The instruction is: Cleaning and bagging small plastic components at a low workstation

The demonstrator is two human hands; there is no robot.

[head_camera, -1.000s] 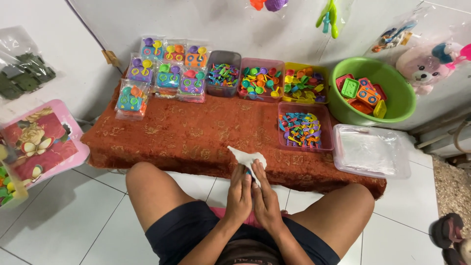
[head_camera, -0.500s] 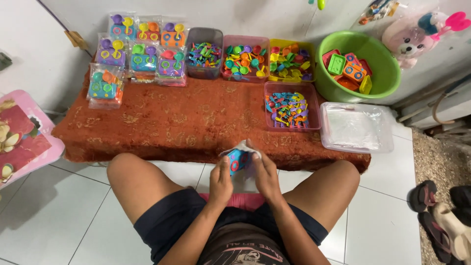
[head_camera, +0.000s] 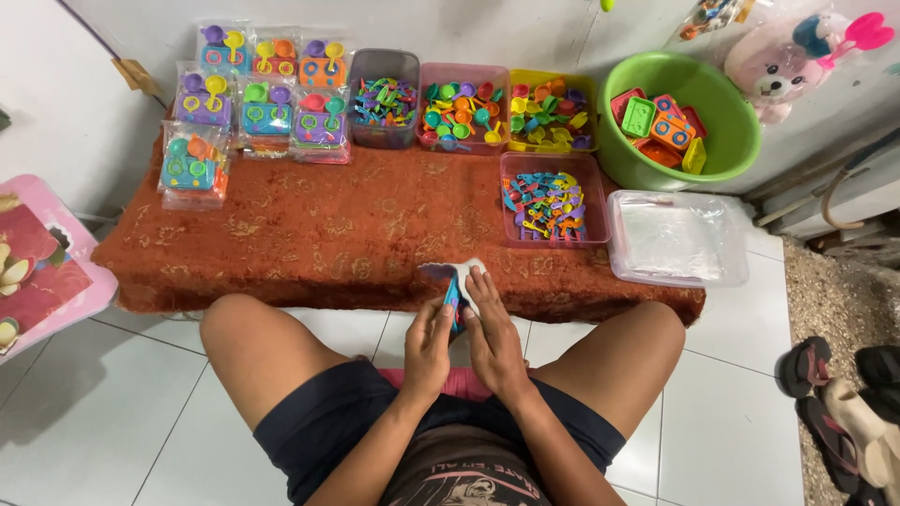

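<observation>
This looks like a room in a home used for packing small toys, though the view shows only a small part of it. A low table with a rust-red patterned cloth [head_camera: 328, 234] stands on a white tiled floor [head_camera: 84, 422] against a plain wall. At the far side lie bagged toy sets [head_camera: 253, 103], tubs of coloured plastic pieces [head_camera: 464, 105] and a green basin [head_camera: 680, 117]. Sandals [head_camera: 844, 394] lie on the right.

Green tub [head_camera: 722, 141] of toy blocks, pink plush [head_camera: 773, 66] behind — sandals [head_camera: 844, 394] on tiles.
</observation>
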